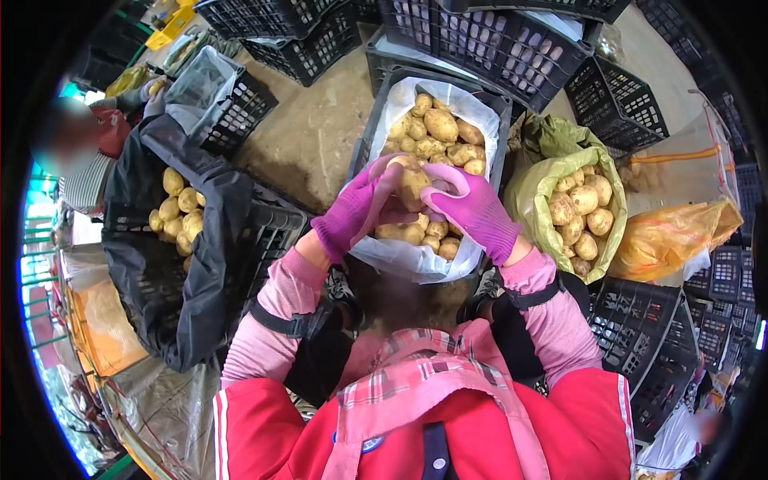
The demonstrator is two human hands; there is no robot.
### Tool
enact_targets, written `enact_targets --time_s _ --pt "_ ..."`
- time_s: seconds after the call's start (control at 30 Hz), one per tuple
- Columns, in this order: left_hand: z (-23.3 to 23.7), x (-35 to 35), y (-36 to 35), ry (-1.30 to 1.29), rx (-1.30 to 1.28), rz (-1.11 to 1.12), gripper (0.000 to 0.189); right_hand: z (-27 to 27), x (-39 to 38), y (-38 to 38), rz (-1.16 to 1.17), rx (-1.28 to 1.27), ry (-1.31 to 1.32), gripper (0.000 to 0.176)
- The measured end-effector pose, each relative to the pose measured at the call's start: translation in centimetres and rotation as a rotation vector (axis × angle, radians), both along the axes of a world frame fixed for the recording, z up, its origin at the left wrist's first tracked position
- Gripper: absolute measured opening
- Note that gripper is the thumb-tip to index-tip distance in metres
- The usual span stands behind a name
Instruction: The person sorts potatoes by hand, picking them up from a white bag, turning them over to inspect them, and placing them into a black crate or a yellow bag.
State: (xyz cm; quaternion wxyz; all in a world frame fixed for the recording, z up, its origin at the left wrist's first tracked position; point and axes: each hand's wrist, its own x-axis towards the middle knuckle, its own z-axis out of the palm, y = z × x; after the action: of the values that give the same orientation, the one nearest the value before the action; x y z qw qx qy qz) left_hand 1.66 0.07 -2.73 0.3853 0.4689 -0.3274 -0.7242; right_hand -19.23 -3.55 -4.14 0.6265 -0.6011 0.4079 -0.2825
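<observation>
1. The potato (414, 190) is held between both hands, above the near-middle part of the white-lined crate (502, 148).
2. The left hand (360, 206), in a purple glove, is set at the left side of the potato; its grip is clamped on the potato.
3. The right hand (478, 210), gloved alike, is set at the right side; its grip is clamped on the same potato.
4. Loose potatoes (440, 124) are contained in the white liner (412, 268), which is folded over the near edge of the crate.
5. A green bag (524, 188), filled with potatoes, is placed just right of the crate. Its mouth is turned down.
6. An orange bag (672, 244) is located beyond the green bag, to the right.
7. A black liner (136, 276) is draped over a crate at the left; further potatoes (190, 224) are held inside it.
8. Black crates (488, 48) are stacked beyond the white-lined crate.
9. At the upper left, a co-worker (84, 192) in a striped sleeve is positioned beside another lined crate (244, 108).
</observation>
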Motion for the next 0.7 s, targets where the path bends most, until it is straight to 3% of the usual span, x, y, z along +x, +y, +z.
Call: enact_targets --time_s 0.23,0.33,0.4,0.53,0.6,0.7 --pt "0.5 -0.1 0.2 -0.049 -0.049 -0.007 0.052 1.1 0.3 0.2 -0.031 0.167 -0.101 0.051" --pt "0.5 -0.1 0.3 -0.102 -0.053 -0.022 0.053 0.5 0.4 0.3 -0.021 0.016 0.005 0.044" --pt "0.0 -0.1 0.2 -0.116 -0.067 -0.027 0.054 0.9 0.5 0.4 -0.030 0.044 0.062 0.039" --pt "1.0 -0.2 0.4 -0.009 0.001 -0.018 0.051 0.7 0.5 0.2 -0.079 -0.043 0.055 0.037" --pt "1.7 0.1 0.5 0.063 -0.007 0.004 0.049 1.3 0.4 0.3 -0.075 0.069 -0.034 0.037" --pt "1.9 0.1 0.3 -0.030 -0.056 0.055 0.043 1.2 0.4 0.3 -0.039 0.234 -0.178 0.040"
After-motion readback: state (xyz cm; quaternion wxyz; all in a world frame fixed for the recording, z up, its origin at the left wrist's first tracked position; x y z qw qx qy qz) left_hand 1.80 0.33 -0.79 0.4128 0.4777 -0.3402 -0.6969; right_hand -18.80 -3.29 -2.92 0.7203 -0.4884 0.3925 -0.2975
